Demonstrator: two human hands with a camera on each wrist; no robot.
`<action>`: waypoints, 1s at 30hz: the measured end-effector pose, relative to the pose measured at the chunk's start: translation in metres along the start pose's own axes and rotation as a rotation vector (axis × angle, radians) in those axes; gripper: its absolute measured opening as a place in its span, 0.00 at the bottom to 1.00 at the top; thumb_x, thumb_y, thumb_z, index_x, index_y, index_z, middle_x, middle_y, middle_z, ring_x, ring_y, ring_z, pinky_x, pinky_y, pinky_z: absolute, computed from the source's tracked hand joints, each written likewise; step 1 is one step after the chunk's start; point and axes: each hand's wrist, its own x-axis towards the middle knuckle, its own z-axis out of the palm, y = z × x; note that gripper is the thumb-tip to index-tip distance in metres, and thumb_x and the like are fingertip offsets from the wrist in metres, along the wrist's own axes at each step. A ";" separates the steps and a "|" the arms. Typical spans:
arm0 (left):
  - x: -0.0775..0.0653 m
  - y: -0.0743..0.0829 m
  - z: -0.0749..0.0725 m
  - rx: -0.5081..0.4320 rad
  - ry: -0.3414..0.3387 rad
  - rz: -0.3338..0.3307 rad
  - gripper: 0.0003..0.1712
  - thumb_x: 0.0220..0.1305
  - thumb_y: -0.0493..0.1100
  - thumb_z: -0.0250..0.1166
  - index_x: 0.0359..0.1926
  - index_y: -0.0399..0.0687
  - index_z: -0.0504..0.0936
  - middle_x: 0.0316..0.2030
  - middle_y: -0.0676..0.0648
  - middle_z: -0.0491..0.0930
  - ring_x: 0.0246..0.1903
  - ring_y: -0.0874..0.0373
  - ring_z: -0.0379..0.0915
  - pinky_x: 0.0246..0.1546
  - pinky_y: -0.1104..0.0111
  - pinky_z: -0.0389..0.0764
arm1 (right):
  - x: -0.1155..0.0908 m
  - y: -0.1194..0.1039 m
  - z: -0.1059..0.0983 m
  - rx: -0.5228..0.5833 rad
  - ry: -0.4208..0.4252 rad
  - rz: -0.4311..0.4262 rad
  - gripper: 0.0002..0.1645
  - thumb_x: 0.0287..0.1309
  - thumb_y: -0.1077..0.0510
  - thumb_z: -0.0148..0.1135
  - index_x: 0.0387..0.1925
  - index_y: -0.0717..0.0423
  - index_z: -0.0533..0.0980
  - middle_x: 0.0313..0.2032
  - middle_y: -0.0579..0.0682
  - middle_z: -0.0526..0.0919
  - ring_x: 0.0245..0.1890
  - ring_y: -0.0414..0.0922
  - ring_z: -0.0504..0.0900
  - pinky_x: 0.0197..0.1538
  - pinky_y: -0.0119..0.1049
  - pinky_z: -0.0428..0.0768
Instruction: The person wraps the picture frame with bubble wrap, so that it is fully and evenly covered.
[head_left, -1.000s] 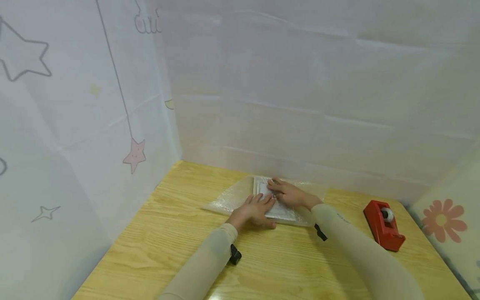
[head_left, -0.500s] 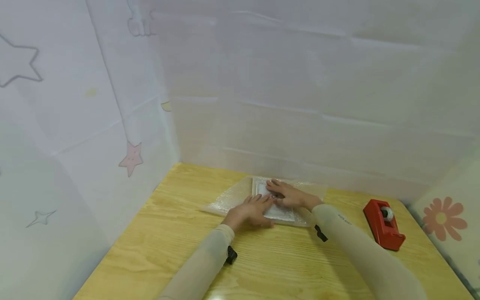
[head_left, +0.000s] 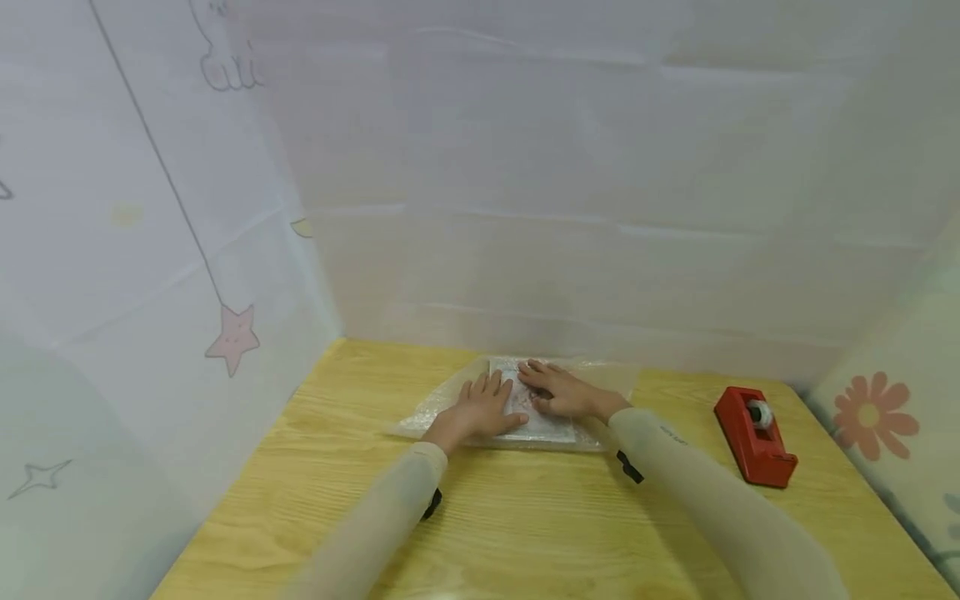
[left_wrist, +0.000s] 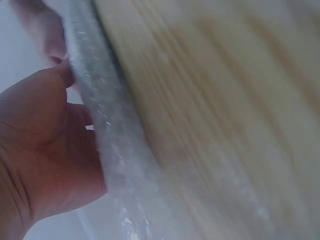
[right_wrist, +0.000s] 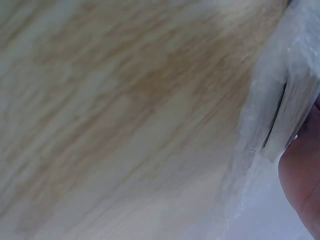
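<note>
In the head view a flat white frame (head_left: pixel 551 428) lies near the back of the table, in a sheet of clear bubble wrap (head_left: pixel 429 412) that reaches out on both sides. My left hand (head_left: pixel 477 410) rests on its left part, fingers straight and spread. Across the upper right part lies my right hand (head_left: pixel 564 393), its fingers extended over the surface. The left wrist view has the left hand (left_wrist: pixel 47 145) against the bubble wrap (left_wrist: pixel 120 150). In the right wrist view, a pale frame edge (right_wrist: pixel 290 112) shows through the wrap beside the right hand (right_wrist: pixel 302 175).
A red tape dispenser (head_left: pixel 756 437) with a roll of tape stands on the right of the wooden table (head_left: pixel 525 521). A pale sheet wall (head_left: pixel 480 208) rises close behind the wrap. Another patterned wall (head_left: pixel 150 350) borders the left edge.
My left hand has moved left and farther back on the frame, and its fingers have spread. The right hand stays about where it was. The head view has turned slightly right.
</note>
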 end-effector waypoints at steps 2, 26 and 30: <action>0.002 -0.004 0.004 0.032 0.004 -0.013 0.56 0.69 0.78 0.42 0.82 0.45 0.44 0.80 0.38 0.35 0.77 0.39 0.28 0.71 0.41 0.34 | -0.001 -0.002 0.002 0.007 -0.010 -0.002 0.38 0.79 0.48 0.47 0.78 0.64 0.53 0.78 0.64 0.47 0.77 0.65 0.42 0.72 0.65 0.44; 0.018 0.015 -0.005 0.321 0.078 -0.044 0.62 0.62 0.86 0.35 0.82 0.49 0.46 0.80 0.40 0.41 0.78 0.44 0.36 0.72 0.43 0.43 | -0.004 -0.003 0.002 0.042 0.019 0.065 0.36 0.78 0.49 0.50 0.78 0.59 0.54 0.79 0.59 0.49 0.78 0.59 0.44 0.74 0.60 0.44; 0.016 0.019 -0.007 0.297 0.059 -0.057 0.61 0.62 0.85 0.37 0.82 0.49 0.48 0.80 0.40 0.42 0.78 0.44 0.36 0.71 0.42 0.45 | -0.006 -0.006 0.000 0.062 0.032 0.057 0.36 0.78 0.52 0.51 0.78 0.61 0.55 0.78 0.60 0.51 0.77 0.60 0.46 0.74 0.60 0.45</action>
